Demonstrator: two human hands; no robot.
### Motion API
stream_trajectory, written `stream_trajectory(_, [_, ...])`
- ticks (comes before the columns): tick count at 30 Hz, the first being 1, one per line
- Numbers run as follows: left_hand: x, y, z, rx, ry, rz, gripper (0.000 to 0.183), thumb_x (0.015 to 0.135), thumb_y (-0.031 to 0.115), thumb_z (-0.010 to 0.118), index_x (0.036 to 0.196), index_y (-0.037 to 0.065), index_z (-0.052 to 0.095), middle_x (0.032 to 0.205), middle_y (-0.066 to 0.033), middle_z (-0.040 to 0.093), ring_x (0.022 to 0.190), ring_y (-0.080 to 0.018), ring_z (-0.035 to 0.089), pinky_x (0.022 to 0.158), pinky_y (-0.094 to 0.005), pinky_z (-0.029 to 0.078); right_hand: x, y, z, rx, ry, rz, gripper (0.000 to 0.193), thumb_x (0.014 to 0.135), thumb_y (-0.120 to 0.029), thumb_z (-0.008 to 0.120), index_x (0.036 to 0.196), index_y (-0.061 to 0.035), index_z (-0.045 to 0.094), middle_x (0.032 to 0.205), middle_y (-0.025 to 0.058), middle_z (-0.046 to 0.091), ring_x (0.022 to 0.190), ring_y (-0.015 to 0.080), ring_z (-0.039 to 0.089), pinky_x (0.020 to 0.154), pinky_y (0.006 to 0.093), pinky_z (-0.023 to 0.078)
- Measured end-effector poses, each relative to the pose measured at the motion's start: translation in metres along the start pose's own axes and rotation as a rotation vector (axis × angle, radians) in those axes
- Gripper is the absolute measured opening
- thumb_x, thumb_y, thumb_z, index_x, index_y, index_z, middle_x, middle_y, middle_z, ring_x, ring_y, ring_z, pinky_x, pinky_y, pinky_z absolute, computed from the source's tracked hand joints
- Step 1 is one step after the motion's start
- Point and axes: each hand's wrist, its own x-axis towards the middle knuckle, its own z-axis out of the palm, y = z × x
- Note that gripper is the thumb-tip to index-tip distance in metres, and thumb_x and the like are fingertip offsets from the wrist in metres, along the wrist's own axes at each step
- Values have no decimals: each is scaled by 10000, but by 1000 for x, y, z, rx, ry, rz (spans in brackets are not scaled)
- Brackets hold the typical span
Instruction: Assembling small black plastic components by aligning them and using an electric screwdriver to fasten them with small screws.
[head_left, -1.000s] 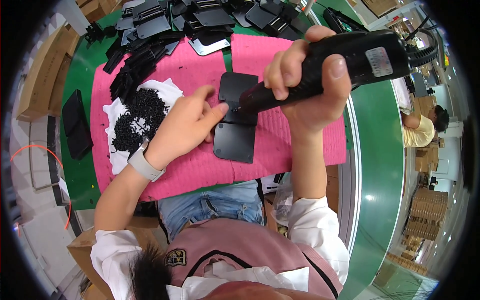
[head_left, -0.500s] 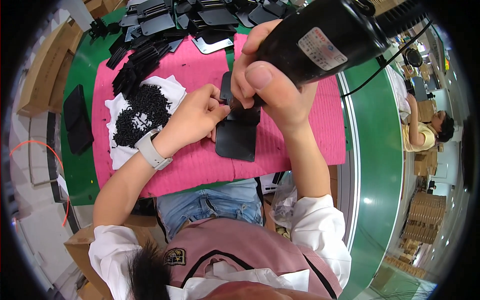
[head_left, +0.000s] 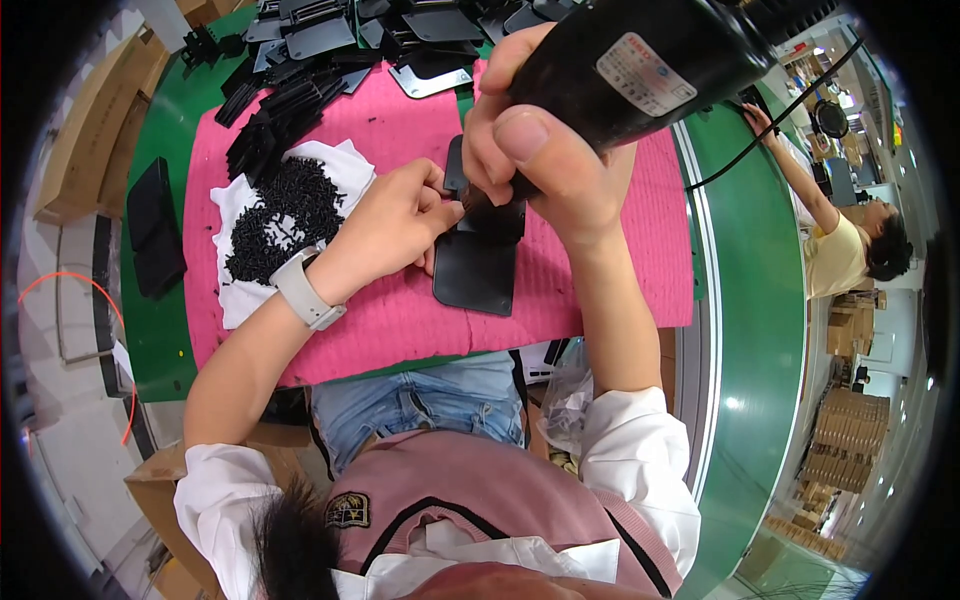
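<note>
Tool, thick and black, is grasped by the right hand, whose fingers wrap around its lower part and whose thumb lies along its side; it slants down toward the black part, but its tip is hidden behind this hand; the black part lies flat on the pink mat, with its near plate visible and its far portion covered partly by the right hand; the left hand is just at the left edge of the same part, with thumb and index finger bent near each other; whether they pinch something, I cannot tell.

To the left of this hand, many small black screw-like pieces are heaped on a white cloth; beyond them is a pile of black pieces; more black plates are crowded at the far side of the green table; a grey wrist band is worn on the left arm; at the right, another person in yellow clothing has one arm extended.
</note>
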Motion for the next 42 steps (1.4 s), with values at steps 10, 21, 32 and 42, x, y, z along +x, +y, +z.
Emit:
stream_trajectory(10, [0, -3, 1, -11, 7, 32, 154, 853, 62, 573, 873, -39, 459, 558, -91, 572, 429, -172, 582, 386, -272, 420, 1, 5, 1, 24, -60, -5, 316, 776, -183, 658, 952, -1, 468, 524, 61, 462, 397, 119, 435, 402, 247, 382])
stream_trajectory(21, [-12, 11, -5, 375, 278, 337, 209, 832, 169, 615, 781, -33, 624, 634, -168, 614, 586, -306, 619, 579, -376, 463, -14, -7, -7, 31, -39, -84, 465, 807, -339, 637, 1097, -22, 461, 618, 45, 494, 446, 130, 465, 468, 280, 413])
stream_trajectory(32, [-43, -11, -24, 724, 11, 525, 141, 701, 42, 693, 799, 5, 599, 797, -99, 540, 678, -293, 562, 603, -364, 454, -21, -9, -33, 406, -145, -179, 555, 837, -515, 551, 1164, -74, 469, 637, 14, 467, 456, 133, 451, 545, 311, 409])
stream_trajectory(42, [-45, -1, -27, 330, 171, 411, 121, 845, 88, 624, 857, -19, 570, 784, -83, 594, 657, -198, 611, 579, -286, 482, -19, -8, -30, 538, -97, -237, 503, 872, -435, 495, 1175, -36, 459, 628, 68, 495, 449, 162, 470, 492, 332, 421])
